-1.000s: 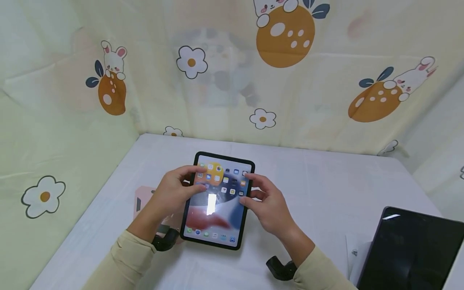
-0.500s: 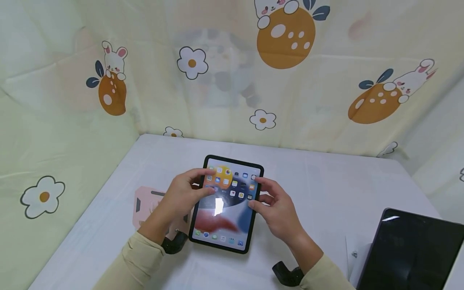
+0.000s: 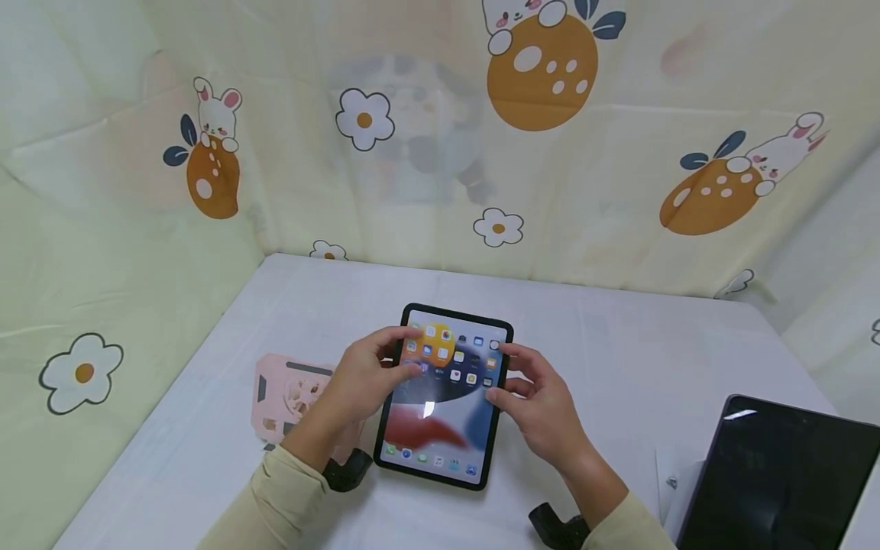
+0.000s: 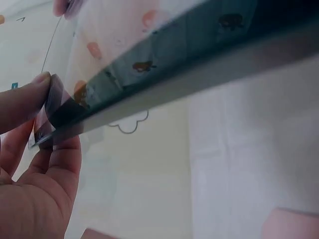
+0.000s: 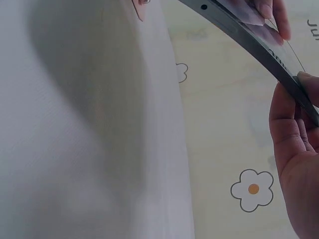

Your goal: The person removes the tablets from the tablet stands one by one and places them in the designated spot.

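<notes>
One lit tablet (image 3: 443, 397), mid-scene, raised above white table (image 3: 619, 359), right of pink cut-out panel (image 3: 278, 386). Left hand (image 3: 360, 382) pinches left edge, right hand (image 3: 546, 409) pinches right. Step looks like two-handed hold; next move probably calls for even grip.

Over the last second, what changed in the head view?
The lit tablet shifted to the person's right and slightly toward them, both hands moving with it: left hand, right hand. More of the pink panel is now uncovered. Nothing was newly grasped or released.

Unchanged: both hands' hold on the tablet's sides, the dark-screened tablet at right.
</notes>
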The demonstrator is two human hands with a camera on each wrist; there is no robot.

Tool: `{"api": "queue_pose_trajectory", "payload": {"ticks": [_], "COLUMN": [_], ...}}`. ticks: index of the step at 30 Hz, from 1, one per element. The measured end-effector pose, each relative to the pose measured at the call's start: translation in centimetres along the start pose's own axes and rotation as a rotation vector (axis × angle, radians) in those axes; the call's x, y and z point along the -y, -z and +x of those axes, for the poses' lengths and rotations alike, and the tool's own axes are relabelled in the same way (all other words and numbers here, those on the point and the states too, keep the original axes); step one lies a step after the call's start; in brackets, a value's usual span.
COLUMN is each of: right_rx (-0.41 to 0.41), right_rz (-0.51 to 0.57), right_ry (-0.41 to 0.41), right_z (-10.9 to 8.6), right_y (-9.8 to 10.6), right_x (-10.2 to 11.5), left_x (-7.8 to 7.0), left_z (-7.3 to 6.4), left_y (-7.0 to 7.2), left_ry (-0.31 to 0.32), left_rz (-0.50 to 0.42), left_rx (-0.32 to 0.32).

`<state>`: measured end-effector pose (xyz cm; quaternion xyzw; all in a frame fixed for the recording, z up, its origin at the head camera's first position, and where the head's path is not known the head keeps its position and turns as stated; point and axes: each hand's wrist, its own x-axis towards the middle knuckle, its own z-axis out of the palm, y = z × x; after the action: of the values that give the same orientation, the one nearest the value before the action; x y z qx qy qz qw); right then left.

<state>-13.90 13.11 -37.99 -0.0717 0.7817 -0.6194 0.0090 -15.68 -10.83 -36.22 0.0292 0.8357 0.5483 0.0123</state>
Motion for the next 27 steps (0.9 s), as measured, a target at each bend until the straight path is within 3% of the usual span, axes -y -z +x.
{"api": "queue_pose_trajectory", "payload": {"ticks": [7, 13, 27], "right_rx": [-0.013, -0.013, -0.004], "right_rz": [0.005, -0.017, 0.010], "right_ry": [-0.022, -0.064, -0.104], "right_z": [-0.1, -0.1, -0.2], "right_y": [0.3, 0.5, 0.3], "right_x": [-0.6, -1.2, -2.2], "left_x": [0.3, 1.0, 2.0], "left_z": [-0.3, -0.2, -0.2], "left_y": [-1.1, -1.9, -2.7], "left_ry": [0.086, 0.033, 0.061], "left_rz": [-0.040, -0.049, -0.121], "left_rx": [-0.002, -0.010, -0.011]}}
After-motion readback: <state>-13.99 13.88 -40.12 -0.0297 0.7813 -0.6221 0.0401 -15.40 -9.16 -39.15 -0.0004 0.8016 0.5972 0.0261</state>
